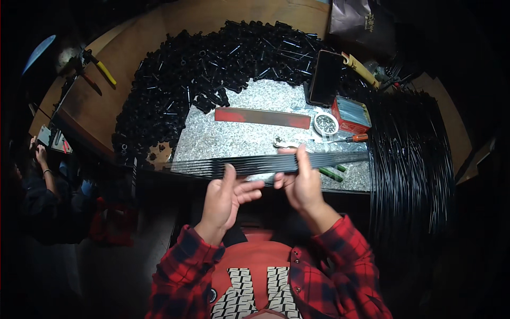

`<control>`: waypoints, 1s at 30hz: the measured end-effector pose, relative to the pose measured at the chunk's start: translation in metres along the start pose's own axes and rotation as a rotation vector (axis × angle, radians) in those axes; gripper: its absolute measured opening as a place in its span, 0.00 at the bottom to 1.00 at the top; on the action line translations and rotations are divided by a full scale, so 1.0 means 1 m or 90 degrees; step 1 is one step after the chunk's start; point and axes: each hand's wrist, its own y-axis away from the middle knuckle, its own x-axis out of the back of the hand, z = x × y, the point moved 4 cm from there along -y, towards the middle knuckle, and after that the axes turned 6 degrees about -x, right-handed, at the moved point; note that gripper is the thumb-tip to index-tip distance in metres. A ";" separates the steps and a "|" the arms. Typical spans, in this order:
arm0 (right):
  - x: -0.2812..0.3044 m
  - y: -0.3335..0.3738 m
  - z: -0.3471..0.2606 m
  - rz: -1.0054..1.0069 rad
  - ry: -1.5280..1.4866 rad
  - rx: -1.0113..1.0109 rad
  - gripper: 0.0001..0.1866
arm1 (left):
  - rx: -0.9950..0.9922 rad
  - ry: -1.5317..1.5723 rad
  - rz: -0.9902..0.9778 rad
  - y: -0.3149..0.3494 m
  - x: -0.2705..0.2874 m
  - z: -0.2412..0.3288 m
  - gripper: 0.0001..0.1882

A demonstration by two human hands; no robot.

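Note:
A flat row of thin black rods (255, 164) lies crosswise in front of me, above the near edge of the speckled grey work slab (202, 141). My right hand (304, 186) is closed on the rods, its thumb over the top and its fingers curled below. My left hand (220, 201) has its thumb up against the row, while its other fingers stretch out apart beneath it. Just behind the rods lies a small metal tool (284, 143), partly covered. Two short green pieces (332, 174) rest beside my right hand.
A large heap of black tubular parts (212, 58) fills the back and left. A worn red strip (263, 118), round white dish (325, 123), red box (351, 114), phone (325, 77) and orange-handled screwdriver (360, 137) surround the slab. More rods (409, 159) overhang at right. Another person's hand (41, 154) shows far left.

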 end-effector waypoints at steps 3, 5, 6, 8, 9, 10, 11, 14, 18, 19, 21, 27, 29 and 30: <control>0.001 -0.006 -0.064 -0.017 0.194 0.035 0.25 | 0.114 -0.163 -0.112 0.020 -0.013 -0.001 0.20; -0.005 -0.006 -0.094 -0.083 0.285 0.074 0.24 | 0.100 -0.209 -0.131 0.031 -0.010 -0.001 0.17; -0.007 -0.006 -0.103 -0.112 0.329 0.063 0.23 | 0.079 -0.231 -0.136 0.034 -0.014 0.003 0.16; -0.019 0.001 -0.110 -0.145 0.482 0.055 0.21 | -0.021 -0.281 -0.146 0.037 -0.017 0.014 0.13; -0.025 0.002 -0.105 -0.174 0.522 0.055 0.19 | -0.086 -0.296 -0.128 0.039 -0.020 0.024 0.12; -0.027 -0.001 -0.102 -0.235 0.628 0.123 0.17 | -0.149 -0.309 -0.111 0.040 -0.025 0.034 0.11; -0.029 0.001 -0.095 -0.262 0.686 0.109 0.16 | -0.248 -0.352 -0.095 0.039 -0.029 0.045 0.09; -0.036 0.016 -0.072 -0.356 0.799 0.143 0.13 | -0.499 -0.465 -0.033 0.036 -0.042 0.078 0.08; -0.044 0.025 -0.034 -0.495 0.768 0.116 0.13 | -0.592 -0.676 -0.099 0.031 -0.061 0.114 0.16; -0.042 0.024 -0.022 -0.509 0.770 0.097 0.13 | -0.557 -0.706 -0.137 0.029 -0.064 0.116 0.22; -0.034 0.022 -0.002 -0.522 0.772 0.115 0.12 | -0.541 -0.690 -0.176 0.027 -0.078 0.118 0.24; -0.044 0.031 0.004 -0.566 0.715 0.167 0.11 | -0.414 -0.595 -0.301 0.009 -0.107 0.115 0.27; -0.049 0.033 -0.001 -0.563 0.677 0.141 0.13 | -0.152 -0.652 -0.329 0.004 -0.107 0.111 0.23; -0.050 0.035 -0.003 -0.569 0.679 0.141 0.13 | -0.156 -0.651 -0.323 0.002 -0.103 0.108 0.23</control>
